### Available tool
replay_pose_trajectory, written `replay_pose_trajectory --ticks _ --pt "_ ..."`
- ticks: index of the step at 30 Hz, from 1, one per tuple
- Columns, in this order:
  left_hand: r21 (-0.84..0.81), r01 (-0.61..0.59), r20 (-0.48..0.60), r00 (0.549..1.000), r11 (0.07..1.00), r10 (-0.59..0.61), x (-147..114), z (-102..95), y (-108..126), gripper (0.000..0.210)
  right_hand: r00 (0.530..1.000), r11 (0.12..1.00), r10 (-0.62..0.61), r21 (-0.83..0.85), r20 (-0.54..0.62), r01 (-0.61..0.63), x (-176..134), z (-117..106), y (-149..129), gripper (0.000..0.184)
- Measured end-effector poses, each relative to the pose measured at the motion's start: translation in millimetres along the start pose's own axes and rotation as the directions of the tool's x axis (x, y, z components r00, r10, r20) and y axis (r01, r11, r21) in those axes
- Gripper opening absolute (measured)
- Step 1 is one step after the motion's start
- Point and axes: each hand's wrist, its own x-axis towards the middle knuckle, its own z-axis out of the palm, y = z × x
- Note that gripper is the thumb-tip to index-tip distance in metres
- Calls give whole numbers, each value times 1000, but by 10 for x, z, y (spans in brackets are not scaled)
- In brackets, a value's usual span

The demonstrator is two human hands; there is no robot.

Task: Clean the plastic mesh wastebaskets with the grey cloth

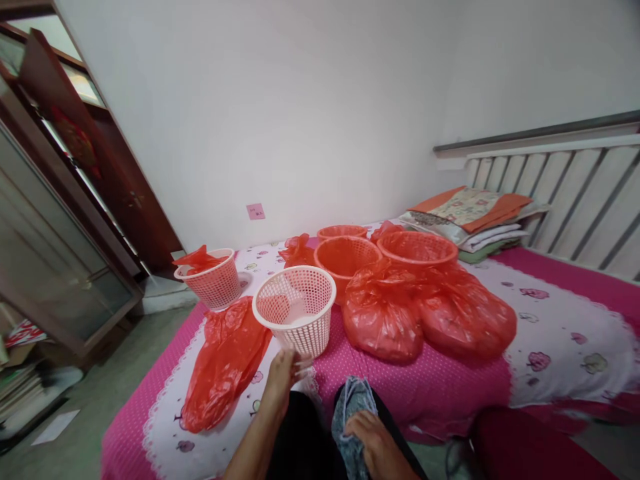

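Note:
My left hand is just below the near side of a pale pink mesh basket; motion smears its fingers, and I cannot tell if it touches the basket. That basket stands upright on the bed and looks empty. On my lap, my right hand is closed on a grey-blue denim-like cloth with a frayed upper edge. A flat red plastic bag lies left of the basket. To its right sit two filled red plastic bags, the other bag farther right; their contents are not clear.
Another pale pink basket holds red plastic at the left. Several red baskets stand behind the filled bags. Folded bedding is stacked near the radiator. A dark red seat stands at lower right.

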Motion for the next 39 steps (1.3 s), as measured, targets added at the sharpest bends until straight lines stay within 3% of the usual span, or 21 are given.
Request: replay_pose_trajectory --ticks 2,4,6,8,10,12,13,16,18,20,22,24,29,31,35,37,39 --pt "423 -16 -45 998 906 38 -183 -170 -398 38 997 998 23 64 -75 -18 21 -160 -17 40" --pt "571 3 -77 996 821 50 -382 -309 -826 28 981 990 99 117 -166 -80 93 -338 -25 40" --pt "870 26 -75 994 492 81 -555 -387 -1192 38 946 972 197 178 -257 -154 240 -489 4 33" --pt "984 -50 34 995 171 98 -656 -401 -1424 52 877 951 283 233 -389 -204 464 -587 86 29" --pt "998 -50 47 995 32 85 -676 -380 -1507 51 795 946 314 242 -519 -216 732 -629 208 28" --pt "999 -40 40 996 -2 86 -646 -353 -1488 50 751 952 305 203 -586 -228 981 -614 335 26" --pt "999 -40 40 995 -5 90 -626 -345 -1464 50 755 960 279 157 -593 -232 1078 -583 386 26" --pt "999 -42 43 994 -8 104 -595 -338 -1415 51 841 967 174 -72 -513 -244 1198 -385 453 38" --pt "999 -45 46 992 -9 115 -600 -340 -1417 51 922 942 154 -229 -354 -245 1143 -184 441 54" --pt "999 -44 44 992 -3 120 -609 -340 -1429 51 968 912 219 -327 -123 -248 1044 17 431 65" --pt "999 -37 37 993 5 108 -610 -336 -1434 52 943 886 326 -370 72 -278 978 159 457 69" --pt "999 -35 34 995 8 96 -603 -327 -1429 52 905 863 402 -389 141 -323 996 208 520 67" --pt "999 -34 32 995 23 96 -573 -306 -1419 51 893 830 446 -401 58 -388 1227 73 613 65" --pt "999 -34 33 996 12 86 -532 -305 -1430 53 911 837 412 -398 8 -375 1189 57 569 65" --pt "1000 -10 10 998 -3 60 -356 -330 -1438 61 977 900 148 -388 -154 -198 724 213 442 45" --pt "1000 6 -6 998 2 59 -248 -353 -1415 60 982 909 117 -384 -145 -165 441 301 408 38" --pt "1000 15 -16 999 15 51 -157 -378 -1379 56 987 914 135 -373 -85 -157 243 314 411 45"
